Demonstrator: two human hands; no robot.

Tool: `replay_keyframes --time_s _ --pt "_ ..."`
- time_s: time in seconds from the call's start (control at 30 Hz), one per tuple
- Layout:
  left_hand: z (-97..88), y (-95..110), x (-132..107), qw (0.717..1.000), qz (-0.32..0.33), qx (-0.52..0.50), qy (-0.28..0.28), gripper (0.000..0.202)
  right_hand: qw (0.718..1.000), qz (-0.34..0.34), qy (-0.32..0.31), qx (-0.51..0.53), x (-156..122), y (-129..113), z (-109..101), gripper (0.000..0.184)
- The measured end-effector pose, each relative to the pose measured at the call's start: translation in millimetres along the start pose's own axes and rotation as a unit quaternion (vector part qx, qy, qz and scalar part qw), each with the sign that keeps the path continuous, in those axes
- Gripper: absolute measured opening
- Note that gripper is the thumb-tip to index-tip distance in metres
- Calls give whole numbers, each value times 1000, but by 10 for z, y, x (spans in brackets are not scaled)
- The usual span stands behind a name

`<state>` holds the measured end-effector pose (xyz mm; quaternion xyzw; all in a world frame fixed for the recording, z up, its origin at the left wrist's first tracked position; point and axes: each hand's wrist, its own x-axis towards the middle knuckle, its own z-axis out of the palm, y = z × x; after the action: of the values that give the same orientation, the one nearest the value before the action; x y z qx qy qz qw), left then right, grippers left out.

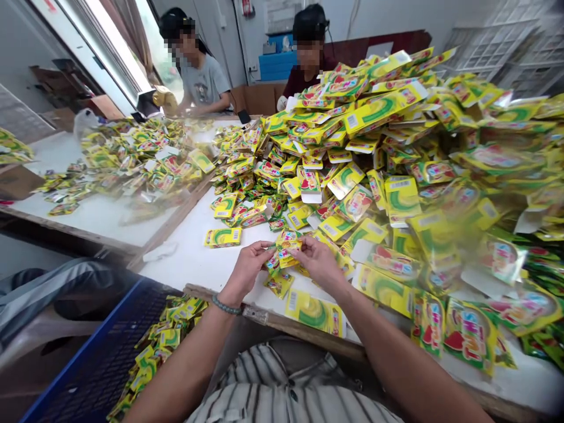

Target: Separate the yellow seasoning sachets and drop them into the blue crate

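Observation:
Near the table's front edge, my left hand (252, 265) and my right hand (321, 263) face each other with fingers pinched. Between them they grip small yellow-green candy packets (288, 245); how many is hard to tell. Just below my fingers another small packet (279, 285) lies on the table. A flat yellow carton (315, 313) rests at the edge under my right wrist. Beyond my left hand sits a separate yellow carton (222, 237). A dark beaded bracelet circles my left wrist.
A tall heap of yellow cartons (379, 117) covers the table's right and back. To the lower left stands a blue plastic basket (94, 352) of packets. Across the tables, one person (205, 79) in grey and another (308, 64) in dark red sit beside more heaped packets.

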<state>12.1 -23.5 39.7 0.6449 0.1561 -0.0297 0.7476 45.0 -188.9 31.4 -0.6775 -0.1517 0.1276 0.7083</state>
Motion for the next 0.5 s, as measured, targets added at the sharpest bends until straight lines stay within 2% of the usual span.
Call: replay_keyframes --time_s 0.1,0.2,0.33,0.4,0.47,0.5 --pt "-29 8 -25 1000 2 15 -22 52 989 -27 -36 -138 -34 15 1 21" --pt "-55 12 -72 996 -6 8 -88 49 963 -77 -9 -257 -73 20 23 15" --pt "-91 52 -68 985 7 78 -153 45 962 -84 -31 -259 -89 3 25 13" --pt "-95 105 4 983 11 111 -145 44 964 -83 -12 -251 -78 -19 -6 13" --pt "-60 175 106 978 40 186 -82 42 959 -100 68 -257 -61 -47 -55 15" --pt "-20 211 156 965 68 252 -33 42 952 -109 115 -262 -51 -63 -83 17"
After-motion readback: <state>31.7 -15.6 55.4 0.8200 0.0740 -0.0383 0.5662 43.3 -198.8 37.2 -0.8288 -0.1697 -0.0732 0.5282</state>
